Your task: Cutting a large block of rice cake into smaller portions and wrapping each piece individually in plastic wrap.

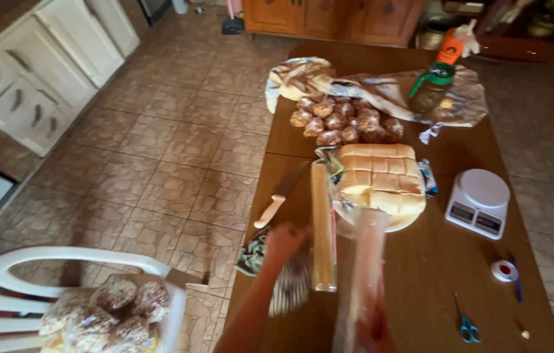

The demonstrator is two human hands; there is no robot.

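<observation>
My left hand (283, 240) is blurred over the table's near left edge, above a striped bundle (290, 291) and a crumpled cloth (251, 256); its grip is unclear. At the bottom edge my right hand (372, 332) holds up a clear plastic bag (363, 268), also blurred. Just beyond the bag a pale cake cut into squares (381, 180) sits on a plate. Between my hands lies a long roll of cling film (321, 225). A knife with a cream handle (279, 197) lies left of the roll.
On the wooden table (434, 261): a pile of wrapped cake pieces (346, 121), a green-lidded jar (431, 88), a white kitchen scale (480, 202), tape (504, 270) and blue scissors (468, 327). A white plastic chair (22, 274) at lower left carries more wrapped pieces (107, 314). White cabinets (35, 72) line the left wall.
</observation>
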